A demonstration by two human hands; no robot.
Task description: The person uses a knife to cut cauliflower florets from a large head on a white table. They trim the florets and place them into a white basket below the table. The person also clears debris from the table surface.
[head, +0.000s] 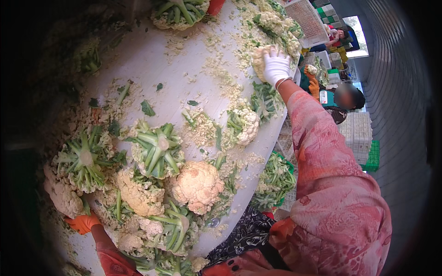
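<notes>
My right hand (276, 65), in a white glove, grips a cauliflower head (258, 65) from above at the table's far right part. My left hand (82, 223), in an orange glove, is at the lower left, against the end of another cauliflower head (62, 193), its fingers partly under it. Between the hands, a cauliflower (160, 146) lies with its cut stem up, beside a second one (85, 157) the same way. A pale-yellow head (197, 184) lies curd up, next to a further yellowish one (140, 195). A small cauliflower (247, 126) lies near the edge.
Crumbs and leaf bits cover much of the white table (193, 76). More cauliflower (276, 26) is heaped at the top right. A green basket of leaves (276, 179) stands below the edge. Beyond are a white crate (307, 20), stacked crates (355, 134) and a co-worker (328, 95) in orange gloves.
</notes>
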